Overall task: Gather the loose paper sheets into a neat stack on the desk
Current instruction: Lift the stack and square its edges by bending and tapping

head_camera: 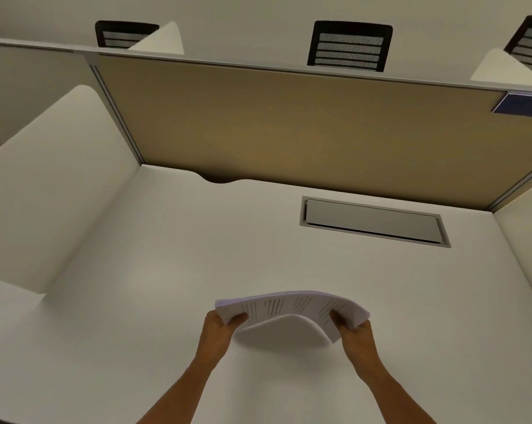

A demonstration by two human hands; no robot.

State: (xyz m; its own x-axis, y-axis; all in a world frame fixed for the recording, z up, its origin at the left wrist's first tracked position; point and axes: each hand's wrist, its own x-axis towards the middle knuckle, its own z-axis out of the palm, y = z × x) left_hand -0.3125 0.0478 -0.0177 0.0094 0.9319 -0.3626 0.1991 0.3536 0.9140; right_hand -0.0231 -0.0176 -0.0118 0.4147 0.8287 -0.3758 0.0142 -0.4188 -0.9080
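We hold the bundle of paper sheets point(292, 310) over the near middle of the desk point(166, 270), well short of its far edge. Our left hand point(220, 327) pinches the left short edge, thumb on top and the fingers hidden beneath; our right hand point(351, 330) pinches the right short edge in the same manner. The bundle arches upward between the two grips, its middle raised and its near long edge curling down toward the desk; whether that edge touches the surface we cannot tell. Faint dark lines of print cross the top sheet. No other loose sheet shows on the desk, so we judge the gathering nearly complete, with squaring and laying flat remaining. The sheets appear light, thin and limp: they bow under slight inward pressure, and smooth faces may slide and fan out if the pinch loosens. Opposite edges serve best as holds. A grey flap point(371, 221) is set into the desk toward the far right corner, before the tan partition point(289, 123).
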